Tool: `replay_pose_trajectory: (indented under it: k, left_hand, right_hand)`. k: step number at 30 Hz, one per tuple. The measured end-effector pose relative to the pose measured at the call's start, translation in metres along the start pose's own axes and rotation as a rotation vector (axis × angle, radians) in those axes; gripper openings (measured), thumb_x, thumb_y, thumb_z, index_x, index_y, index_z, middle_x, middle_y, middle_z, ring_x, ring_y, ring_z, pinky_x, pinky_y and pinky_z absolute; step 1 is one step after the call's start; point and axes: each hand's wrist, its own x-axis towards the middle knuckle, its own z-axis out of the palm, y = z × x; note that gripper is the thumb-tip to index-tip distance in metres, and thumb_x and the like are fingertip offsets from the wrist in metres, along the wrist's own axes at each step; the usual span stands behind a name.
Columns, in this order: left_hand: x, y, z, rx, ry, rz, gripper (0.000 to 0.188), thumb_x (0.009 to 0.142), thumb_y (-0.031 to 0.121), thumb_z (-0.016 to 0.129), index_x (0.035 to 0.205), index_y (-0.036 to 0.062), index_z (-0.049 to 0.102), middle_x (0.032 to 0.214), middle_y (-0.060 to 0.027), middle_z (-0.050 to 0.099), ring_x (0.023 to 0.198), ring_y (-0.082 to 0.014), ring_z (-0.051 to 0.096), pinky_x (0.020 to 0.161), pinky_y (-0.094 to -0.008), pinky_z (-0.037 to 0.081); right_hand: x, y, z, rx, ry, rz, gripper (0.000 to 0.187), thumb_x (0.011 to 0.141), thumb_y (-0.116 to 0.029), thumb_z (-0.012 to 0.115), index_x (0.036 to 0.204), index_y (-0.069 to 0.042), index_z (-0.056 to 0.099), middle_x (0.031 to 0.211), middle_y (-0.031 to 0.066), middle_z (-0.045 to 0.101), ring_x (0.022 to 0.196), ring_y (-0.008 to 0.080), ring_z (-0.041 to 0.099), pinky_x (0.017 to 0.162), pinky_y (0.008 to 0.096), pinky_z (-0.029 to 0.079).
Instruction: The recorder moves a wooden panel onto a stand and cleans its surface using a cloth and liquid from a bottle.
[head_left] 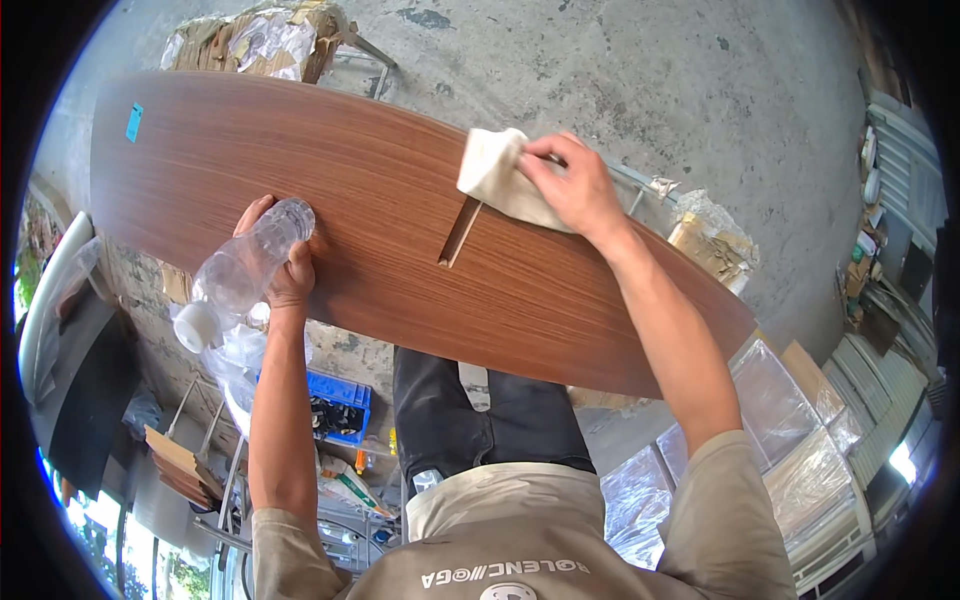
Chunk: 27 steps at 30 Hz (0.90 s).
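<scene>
From where I stand, one brown wood-grain panel (380,180) spans the scene, its long axis running from far left to near right. One teal label (134,122) sits near its left end. Next, the left hand (289,282) is wrapped around one clear plastic bottle (225,275), cap pointing near and left, across the panel's near edge. Nearer is one blue crate (343,384). One narrow slot (460,232) cuts across the grain mid-panel. Over its far end, the right hand (582,190) pinches one pale cloth (492,165), thumb and fingers together. Grey concrete floor (600,75) stretches away past the far edge.
</scene>
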Motion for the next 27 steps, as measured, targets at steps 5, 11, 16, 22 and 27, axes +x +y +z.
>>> replay_pose_trajectory:
  k: [5,11,16,22,27]
  left_hand:
    - [0.004,-0.002,-0.005,0.002,0.002,0.015,0.087,0.089,0.077,0.053,0.125,-0.0011,0.061,0.121,-0.0174,0.064,0.114,-0.0347,0.061,0.100,-0.0447,0.046]
    - [0.002,-0.002,-0.003,-0.010,0.001,0.043,0.083,0.091,0.074,0.053,0.125,-0.0016,0.061,0.123,-0.0177,0.064,0.116,-0.0353,0.061,0.101,-0.0456,0.046]
    - [0.002,-0.008,-0.003,-0.007,-0.019,0.061,0.086,0.091,0.076,0.053,0.126,-0.0024,0.059,0.123,-0.0186,0.064,0.116,-0.0360,0.060,0.102,-0.0464,0.046]
    - [-0.006,-0.020,0.003,-0.037,-0.060,0.030,0.088,0.092,0.076,0.048,0.127,-0.0042,0.058,0.126,-0.0204,0.061,0.118,-0.0354,0.059,0.103,-0.0456,0.045]
    - [-0.008,-0.024,0.004,-0.057,-0.066,0.010,0.090,0.094,0.077,0.042,0.131,-0.0044,0.054,0.125,-0.0198,0.060,0.115,-0.0335,0.060,0.100,-0.0453,0.047]
  right_hand:
    - [-0.068,0.061,-0.077,-0.113,-0.011,0.112,0.019,0.093,-0.018,0.072,0.103,-0.002,0.072,0.098,0.0076,0.067,0.094,0.0217,0.066,0.089,0.0345,0.051]
    - [-0.098,0.059,-0.074,-0.179,0.145,0.113,0.020,0.087,-0.011,0.074,0.104,-0.001,0.069,0.104,0.0118,0.064,0.102,0.0266,0.063,0.091,0.0364,0.050]
    - [-0.189,0.059,-0.085,-0.563,0.034,-0.092,0.009,0.082,-0.005,0.076,0.090,-0.008,0.072,0.097,0.0069,0.068,0.099,0.0288,0.064,0.088,0.0403,0.050]
    - [-0.224,0.057,-0.048,-0.359,0.418,0.036,0.027,0.085,-0.001,0.075,0.111,-0.004,0.067,0.102,0.0132,0.067,0.096,0.0311,0.065,0.085,0.0413,0.053]
    - [-0.188,0.031,-0.044,-0.331,0.492,-0.063,0.029,0.086,0.001,0.074,0.113,-0.005,0.068,0.101,0.0116,0.067,0.093,0.0301,0.065,0.082,0.0386,0.053]
